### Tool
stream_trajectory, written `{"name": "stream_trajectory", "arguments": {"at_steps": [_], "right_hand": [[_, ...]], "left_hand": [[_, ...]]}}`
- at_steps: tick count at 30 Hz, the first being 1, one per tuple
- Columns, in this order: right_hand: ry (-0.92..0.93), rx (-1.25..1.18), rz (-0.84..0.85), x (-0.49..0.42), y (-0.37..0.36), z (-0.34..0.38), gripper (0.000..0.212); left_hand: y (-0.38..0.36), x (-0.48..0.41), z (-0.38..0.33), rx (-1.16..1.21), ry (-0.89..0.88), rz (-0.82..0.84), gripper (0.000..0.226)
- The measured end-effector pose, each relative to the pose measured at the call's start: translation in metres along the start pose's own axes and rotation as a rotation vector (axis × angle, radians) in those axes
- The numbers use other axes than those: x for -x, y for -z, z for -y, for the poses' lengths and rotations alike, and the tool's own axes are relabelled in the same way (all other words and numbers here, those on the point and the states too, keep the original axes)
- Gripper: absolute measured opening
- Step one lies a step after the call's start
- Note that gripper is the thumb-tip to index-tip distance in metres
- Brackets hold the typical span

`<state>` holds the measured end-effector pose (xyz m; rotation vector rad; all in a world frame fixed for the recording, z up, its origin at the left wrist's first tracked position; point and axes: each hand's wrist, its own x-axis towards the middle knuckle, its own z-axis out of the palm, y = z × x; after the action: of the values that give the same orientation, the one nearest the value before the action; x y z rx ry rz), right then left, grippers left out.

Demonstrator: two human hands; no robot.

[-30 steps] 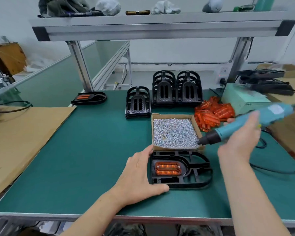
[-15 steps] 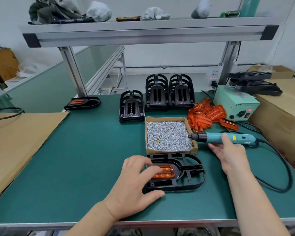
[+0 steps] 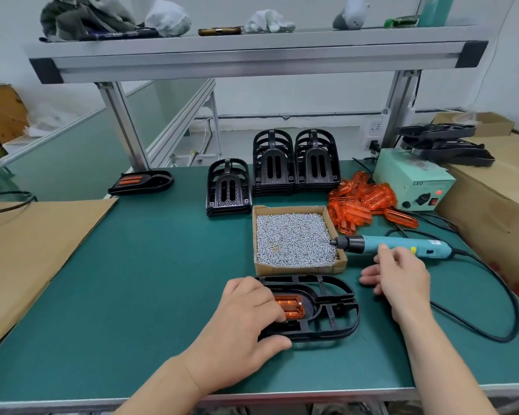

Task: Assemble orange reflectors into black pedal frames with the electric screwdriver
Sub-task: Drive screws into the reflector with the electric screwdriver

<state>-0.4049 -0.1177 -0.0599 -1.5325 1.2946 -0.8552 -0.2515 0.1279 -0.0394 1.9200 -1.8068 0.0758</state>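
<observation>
A black pedal frame [image 3: 333, 310] lies flat near the table's front edge with an orange reflector [image 3: 291, 305] seated in it. My left hand [image 3: 243, 322] grips the frame's left end, fingers curled over the reflector and thumb under the near rim. The teal electric screwdriver [image 3: 402, 245] lies on the table, its tip resting on the corner of the cardboard screw box [image 3: 297, 238]. My right hand [image 3: 399, 277] hovers just in front of the screwdriver, fingers relaxed and holding nothing.
Stacks of black pedal frames [image 3: 295, 163] stand behind the screw box, with a heap of loose orange reflectors [image 3: 363, 202] to the right. A green power unit [image 3: 414, 182], its black cable [image 3: 498, 310], cardboard boxes [image 3: 498, 211] and a finished pedal [image 3: 141, 181] ring the green table [image 3: 132, 280].
My right hand has laid the screwdriver down beside the screw box, let go of it and drawn back. My left hand slid over the frame's left end and the reflector.
</observation>
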Motion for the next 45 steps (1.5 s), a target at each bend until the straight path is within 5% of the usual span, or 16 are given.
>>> {"name": "stream_trajectory", "arguments": {"at_steps": [21,29,35,45], "right_hand": [[0.294,0.163,0.072,0.005,-0.005,-0.013,0.039],[0.318,0.200,0.080,0.005,-0.009,-0.004,0.037],[0.306,0.222,0.083,0.007,-0.009,-0.002,0.035],[0.302,0.222,0.072,0.007,-0.011,0.002,0.035]], "left_hand": [[0.071,0.043,0.093,0.061,0.311,-0.147,0.023],[0.068,0.016,0.140,0.722,0.820,-0.547,0.010],[0.064,-0.010,0.161,1.057,0.885,-0.766,0.033],[0.091,0.003,0.239,1.302,1.168,-0.709,0.020]]}}
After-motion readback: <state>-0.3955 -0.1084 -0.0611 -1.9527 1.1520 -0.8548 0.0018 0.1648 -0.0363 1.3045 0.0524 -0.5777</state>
